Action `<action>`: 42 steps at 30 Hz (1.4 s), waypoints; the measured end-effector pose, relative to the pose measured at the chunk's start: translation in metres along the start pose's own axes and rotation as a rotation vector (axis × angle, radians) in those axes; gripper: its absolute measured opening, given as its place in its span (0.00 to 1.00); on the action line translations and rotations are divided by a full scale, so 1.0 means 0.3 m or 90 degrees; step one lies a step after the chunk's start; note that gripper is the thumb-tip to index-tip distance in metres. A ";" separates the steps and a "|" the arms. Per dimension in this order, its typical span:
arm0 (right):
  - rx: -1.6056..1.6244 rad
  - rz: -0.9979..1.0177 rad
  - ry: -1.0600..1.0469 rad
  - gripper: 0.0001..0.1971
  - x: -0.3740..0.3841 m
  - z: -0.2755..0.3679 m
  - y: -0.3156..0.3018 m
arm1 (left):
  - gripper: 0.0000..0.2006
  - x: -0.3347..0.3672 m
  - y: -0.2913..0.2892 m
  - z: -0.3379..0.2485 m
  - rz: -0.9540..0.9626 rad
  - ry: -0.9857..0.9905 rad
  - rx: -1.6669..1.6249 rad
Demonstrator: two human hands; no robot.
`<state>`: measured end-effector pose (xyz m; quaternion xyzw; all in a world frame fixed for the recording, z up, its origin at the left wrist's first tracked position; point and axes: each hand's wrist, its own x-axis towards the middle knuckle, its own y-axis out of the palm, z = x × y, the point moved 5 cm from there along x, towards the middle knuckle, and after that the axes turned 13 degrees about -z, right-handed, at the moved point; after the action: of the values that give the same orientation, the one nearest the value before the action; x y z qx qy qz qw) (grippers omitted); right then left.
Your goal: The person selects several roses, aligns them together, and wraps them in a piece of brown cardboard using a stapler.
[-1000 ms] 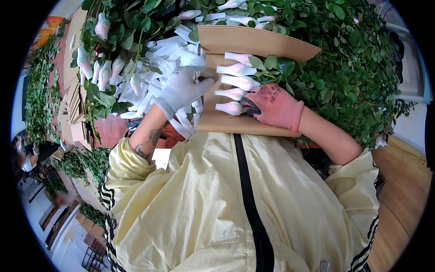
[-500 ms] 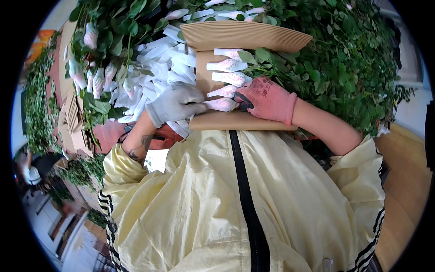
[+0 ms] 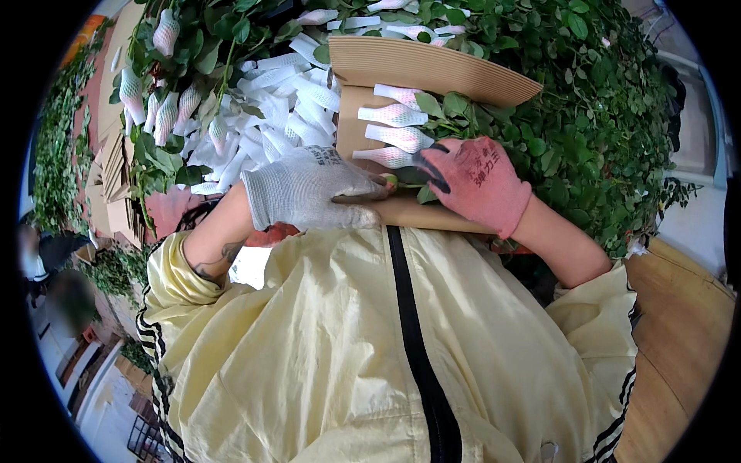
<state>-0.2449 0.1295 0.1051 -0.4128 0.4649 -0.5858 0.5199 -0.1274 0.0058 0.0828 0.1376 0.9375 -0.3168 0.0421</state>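
Note:
My left hand (image 3: 320, 187), in a grey glove, is closed round the head of the lowest rose (image 3: 390, 182). Only that rose's greenish base and a bit of stem show past my fingertips. My right hand (image 3: 480, 184), in a pink glove with black fingertips, has its fingers curled over the stems just right of the rose; what they grip is hidden. Above my hands, several roses in white foam net sleeves (image 3: 395, 116) lie in a row, heads to the left. They rest on a corrugated cardboard sheet (image 3: 349, 116) with its far flap raised.
Loose white foam net sleeves (image 3: 270, 100) are heaped on the left. Sleeved roses (image 3: 167, 117) hang among leaves beyond them. Leafy stems (image 3: 571, 116) cover the right side. Folded cardboard (image 3: 116, 181) stands at far left, and a brown wooden surface (image 3: 679, 324) lies at lower right.
My left hand has moved right and now covers the lowest rose's head, which showed in its sleeve before. My right hand has shifted right, off that head to the stems. The view has shifted slightly.

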 end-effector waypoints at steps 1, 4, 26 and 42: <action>-0.022 0.020 -0.002 0.14 -0.006 -0.006 0.023 | 0.26 0.000 0.000 0.001 -0.006 0.003 -0.011; -0.056 0.049 0.006 0.21 -0.030 -0.040 0.099 | 0.26 0.006 -0.005 -0.006 -0.009 0.006 -0.015; -0.065 -0.047 -0.130 0.08 -0.021 -0.020 0.125 | 0.21 0.053 -0.080 -0.057 -0.081 -0.111 0.075; 0.025 0.111 0.013 0.15 -0.033 -0.062 0.134 | 0.12 -0.070 -0.151 0.185 -0.214 -0.104 0.374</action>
<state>-0.2527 0.1404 0.0618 -0.3542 0.4931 -0.5513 0.5723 -0.1207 -0.0670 0.0684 -0.0387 0.8094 -0.5855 0.0230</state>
